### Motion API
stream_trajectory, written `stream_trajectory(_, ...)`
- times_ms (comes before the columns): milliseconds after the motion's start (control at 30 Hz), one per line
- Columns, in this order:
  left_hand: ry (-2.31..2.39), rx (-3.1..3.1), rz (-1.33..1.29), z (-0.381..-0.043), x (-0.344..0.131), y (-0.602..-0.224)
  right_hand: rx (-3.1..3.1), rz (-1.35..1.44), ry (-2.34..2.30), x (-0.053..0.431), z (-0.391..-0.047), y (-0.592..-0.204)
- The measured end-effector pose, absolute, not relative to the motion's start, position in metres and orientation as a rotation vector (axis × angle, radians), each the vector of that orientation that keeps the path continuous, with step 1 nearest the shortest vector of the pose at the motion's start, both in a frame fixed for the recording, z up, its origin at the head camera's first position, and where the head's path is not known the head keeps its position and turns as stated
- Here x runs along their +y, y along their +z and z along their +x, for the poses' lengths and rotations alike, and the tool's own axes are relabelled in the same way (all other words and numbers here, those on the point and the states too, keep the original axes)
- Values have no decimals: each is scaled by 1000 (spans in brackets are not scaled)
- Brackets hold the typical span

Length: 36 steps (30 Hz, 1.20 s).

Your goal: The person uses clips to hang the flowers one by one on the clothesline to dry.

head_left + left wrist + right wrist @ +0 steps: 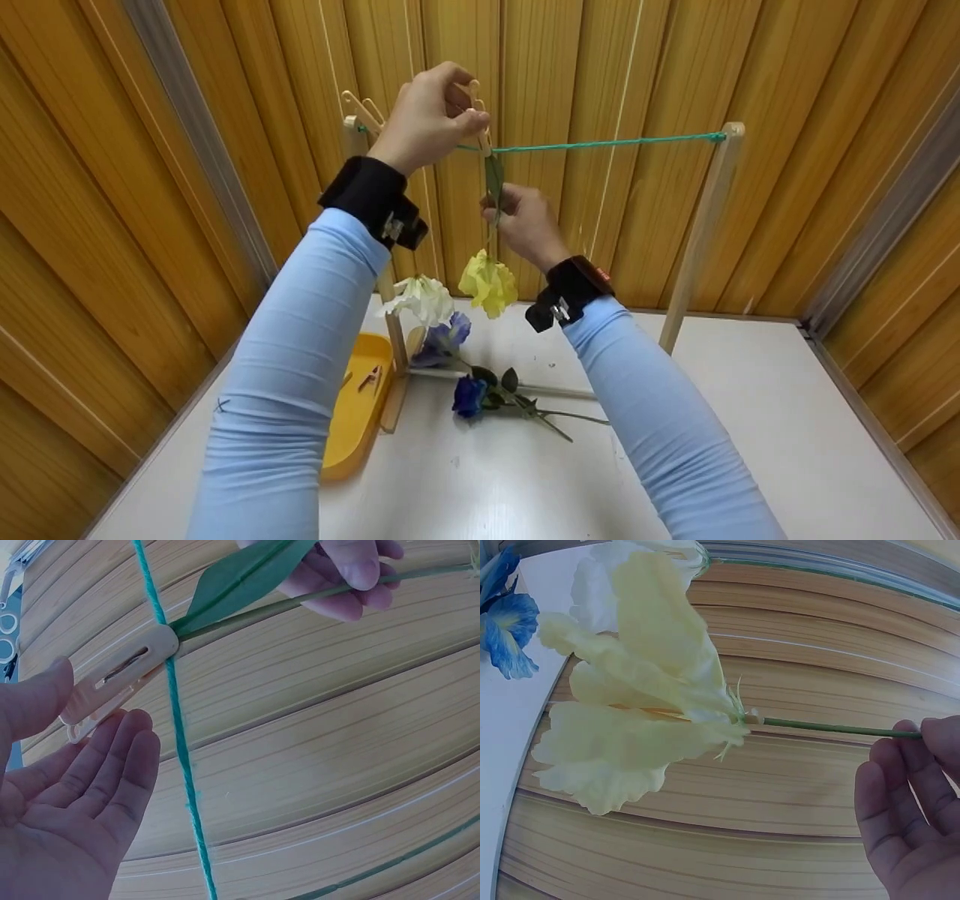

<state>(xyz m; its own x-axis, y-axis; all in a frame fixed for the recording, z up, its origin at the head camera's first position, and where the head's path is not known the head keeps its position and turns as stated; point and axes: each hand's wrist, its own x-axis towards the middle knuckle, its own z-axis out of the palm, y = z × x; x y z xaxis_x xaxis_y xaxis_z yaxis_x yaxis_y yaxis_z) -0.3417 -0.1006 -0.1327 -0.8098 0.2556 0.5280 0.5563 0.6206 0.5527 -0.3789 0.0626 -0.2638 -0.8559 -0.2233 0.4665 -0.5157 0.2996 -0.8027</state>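
Observation:
A yellow flower [489,283] hangs head down below a teal cord [607,143]. Its green leaf [244,581] and stem end meet the cord at a pale clothespin [124,671], whose tip sits over them. My left hand [435,116] holds the clothespin's upper end, thumb on one side and fingers on the other. Lower down, my right hand [529,225] pinches the flower's thin stem [832,727] between thumb and fingers, with the bloom hanging beneath it. A white flower [421,300] hangs to the left of the yellow one.
Wooden posts [701,240] hold the cord at both ends. More clothespins [364,112] show by the left post. A yellow tray [352,420] with small clips stands at left on the white table [480,487]. A blue rose [469,396] and a purple flower [444,341] are low between the posts.

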Motion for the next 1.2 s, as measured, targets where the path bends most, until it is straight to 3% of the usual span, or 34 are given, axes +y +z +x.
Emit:
stream_trajectory(700, -845, -2371, -605, -326, -124, -144, -2338, 746, 1265, 96, -364, -270)
stream_trajectory(1200, -678, -2133, -561, -276, -151, -223, -2085, 690, 904, 142, -314, -317)
